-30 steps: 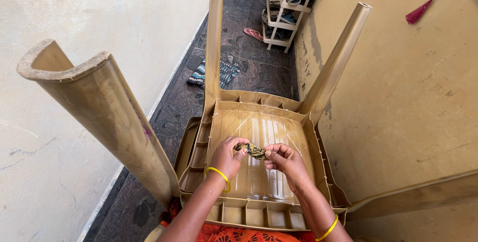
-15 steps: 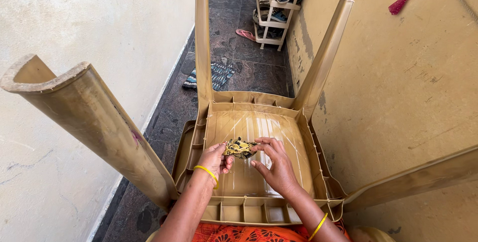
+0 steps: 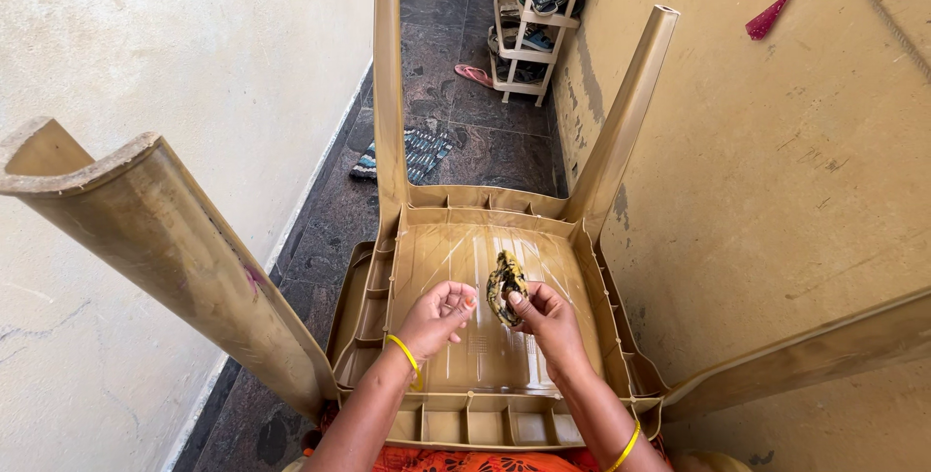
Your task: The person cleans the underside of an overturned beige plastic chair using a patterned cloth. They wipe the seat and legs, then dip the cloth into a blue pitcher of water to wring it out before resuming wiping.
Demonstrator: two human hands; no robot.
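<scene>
Upturned tan plastic chair (image 3: pixel 485 239), underside up. Right hand (image 3: pixel 545 320) pinched a crumpled dark-and-yellow patterned cloth (image 3: pixel 504 283); left hand (image 3: pixel 438 315) loosely curled, empty, just beside. Step judged: wiping the underside; next calls for pressing cloth down.

Both forearms reach forward, hands close together.
The left hand (image 3: pixel 441 314) is loosely curled with nothing in it; the right hand (image 3: pixel 548 322) pinches with thumb and fingertips, knuckles up.
</scene>
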